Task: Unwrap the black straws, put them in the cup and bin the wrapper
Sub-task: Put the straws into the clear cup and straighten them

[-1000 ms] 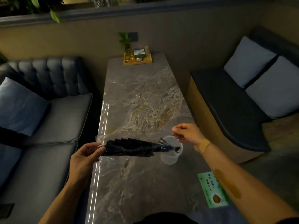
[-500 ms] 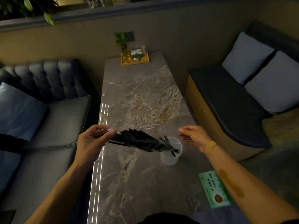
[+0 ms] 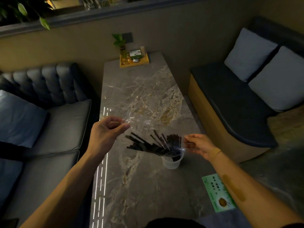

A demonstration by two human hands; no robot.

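Several black straws fan out to the upper left from a small translucent cup on the marble table. A clear plastic wrapper hangs in the air above the straws, pinched at its left end by my left hand. Its lower end reaches down toward the cup rim. My right hand is just right of the cup with its fingers pinched at that lower wrapper edge. The straws' lower ends are hidden inside the cup.
A wooden tray with a small plant stands at the table's far end. A green card lies at the near right edge. A grey sofa is on the left, a cushioned bench on the right.
My left hand has lifted up and away, drawing the wrapper off the straws. The straws have dropped into the cup and spread out. My right hand has stayed beside the cup.
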